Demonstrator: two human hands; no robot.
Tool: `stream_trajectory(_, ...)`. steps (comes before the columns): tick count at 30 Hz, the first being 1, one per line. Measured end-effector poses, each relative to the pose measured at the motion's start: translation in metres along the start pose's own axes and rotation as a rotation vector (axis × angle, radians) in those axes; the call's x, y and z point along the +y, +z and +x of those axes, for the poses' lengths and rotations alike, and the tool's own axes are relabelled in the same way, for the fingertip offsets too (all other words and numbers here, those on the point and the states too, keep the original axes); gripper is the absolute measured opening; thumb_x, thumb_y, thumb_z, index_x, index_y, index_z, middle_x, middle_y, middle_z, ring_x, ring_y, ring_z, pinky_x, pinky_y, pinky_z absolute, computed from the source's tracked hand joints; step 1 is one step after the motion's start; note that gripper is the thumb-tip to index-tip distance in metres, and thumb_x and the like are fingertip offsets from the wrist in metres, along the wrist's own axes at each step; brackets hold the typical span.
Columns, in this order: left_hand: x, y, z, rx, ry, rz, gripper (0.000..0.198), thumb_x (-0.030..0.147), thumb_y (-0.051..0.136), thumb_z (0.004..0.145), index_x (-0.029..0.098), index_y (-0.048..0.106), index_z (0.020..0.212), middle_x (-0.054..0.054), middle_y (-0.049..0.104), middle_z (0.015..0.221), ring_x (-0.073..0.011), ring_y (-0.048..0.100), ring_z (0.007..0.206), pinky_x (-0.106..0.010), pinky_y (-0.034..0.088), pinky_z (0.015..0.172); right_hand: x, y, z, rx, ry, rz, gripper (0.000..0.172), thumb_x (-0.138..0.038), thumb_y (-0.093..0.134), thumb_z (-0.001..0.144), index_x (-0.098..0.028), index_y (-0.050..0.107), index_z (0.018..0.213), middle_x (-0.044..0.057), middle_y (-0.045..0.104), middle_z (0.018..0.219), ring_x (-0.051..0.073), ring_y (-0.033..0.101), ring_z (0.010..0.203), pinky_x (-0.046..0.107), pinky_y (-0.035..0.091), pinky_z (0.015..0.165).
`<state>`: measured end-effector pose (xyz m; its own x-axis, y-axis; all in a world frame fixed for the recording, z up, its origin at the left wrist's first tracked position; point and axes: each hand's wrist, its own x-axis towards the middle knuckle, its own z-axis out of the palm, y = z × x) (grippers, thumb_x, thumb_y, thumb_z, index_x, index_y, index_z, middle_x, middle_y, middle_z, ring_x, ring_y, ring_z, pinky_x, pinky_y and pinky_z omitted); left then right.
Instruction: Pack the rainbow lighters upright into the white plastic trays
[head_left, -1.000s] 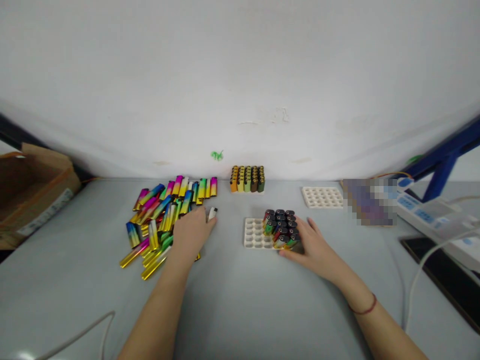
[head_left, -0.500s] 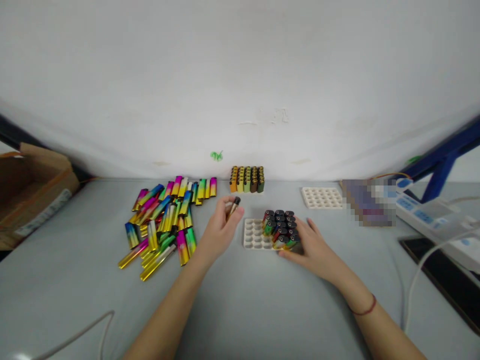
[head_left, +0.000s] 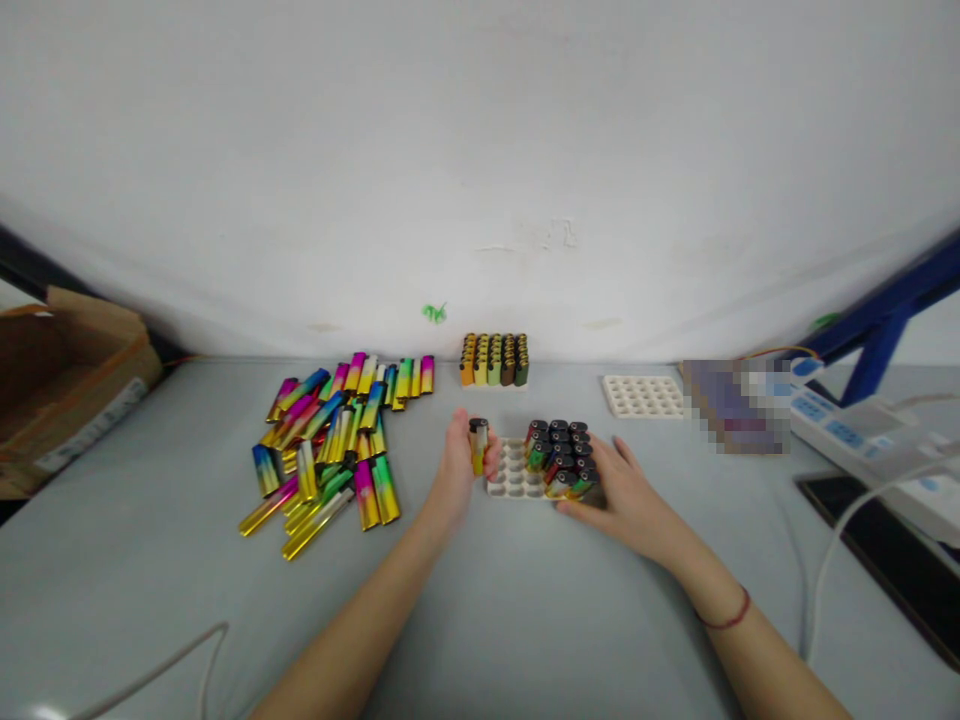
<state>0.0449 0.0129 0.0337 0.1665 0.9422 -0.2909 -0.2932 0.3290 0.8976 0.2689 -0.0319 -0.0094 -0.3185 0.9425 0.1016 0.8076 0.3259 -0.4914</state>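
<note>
My left hand (head_left: 459, 465) is closed on a lighter (head_left: 478, 450) with a black top and a gold and silver body. It holds the lighter upright beside the left edge of a white tray (head_left: 507, 490) with round hollows. Several lighters (head_left: 559, 460) with dark tops stand in the tray's right part. My right hand (head_left: 619, 500) is wrapped round the tray's right end, thumb at the front edge and fingers against the standing lighters. Part of the tray is hidden under this hand.
A heap of shiny coloured lighters (head_left: 322, 440) lies at the left. Rows of lighters (head_left: 495, 360) stand by the wall, and a second white tray (head_left: 643, 396) lies at the back right. A cardboard box (head_left: 82, 390), power strip (head_left: 847, 425) and black phone-like slab (head_left: 885, 570) flank the table.
My left hand has moved a little right and down towards the tray, turning the lighter from tilted to upright. My right hand has stayed in place.
</note>
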Motion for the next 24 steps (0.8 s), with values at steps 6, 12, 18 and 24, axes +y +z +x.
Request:
stream_trajectory(6, -0.009, -0.001, -0.003, 0.042, 0.108, 0.095, 0.051, 0.067, 0.041, 0.08, 0.021, 0.042, 0.058, 0.007, 0.03, 0.042, -0.0087, 0.029, 0.04, -0.021, 0.026, 0.042, 0.002, 0.002, 0.0, -0.002, -0.009, -0.006, 0.077, -0.054, 0.063, 0.084, -0.016, 0.036, 0.145, 0.02, 0.048, 0.147, 0.032, 0.04, 0.14, 0.063, 0.017, 0.117)
stream_trajectory(12, -0.014, -0.002, -0.008, 0.083, 0.217, 0.148, 0.053, 0.065, 0.041, 0.084, 0.021, 0.042, 0.055, 0.007, 0.029, 0.041, -0.0076, 0.025, 0.038, -0.021, 0.019, 0.04, 0.005, 0.004, 0.0, -0.001, -0.012, -0.008, 0.077, -0.054, 0.063, 0.084, -0.013, 0.036, 0.144, 0.021, 0.048, 0.147, 0.033, 0.04, 0.14, 0.063, 0.017, 0.117)
stream_trajectory(18, -0.009, -0.001, -0.007, 0.118, 0.217, 0.067, 0.046, 0.058, 0.043, 0.082, 0.021, 0.04, 0.055, 0.008, 0.027, 0.041, -0.0063, 0.023, 0.037, -0.019, 0.017, 0.038, 0.004, 0.004, -0.001, 0.003, -0.01, 0.001, 0.078, -0.054, 0.064, 0.084, -0.015, 0.036, 0.145, 0.02, 0.048, 0.147, 0.032, 0.04, 0.14, 0.062, 0.016, 0.118)
stream_trajectory(24, -0.006, 0.001, -0.007, 0.156, 0.222, 0.014, 0.042, 0.057, 0.048, 0.077, 0.021, 0.041, 0.056, 0.008, 0.028, 0.041, -0.0062, 0.023, 0.036, -0.019, 0.018, 0.038, 0.004, 0.004, 0.0, -0.007, -0.004, 0.002, 0.078, -0.053, 0.064, 0.084, -0.013, 0.037, 0.145, 0.021, 0.048, 0.147, 0.033, 0.04, 0.14, 0.063, 0.016, 0.118)
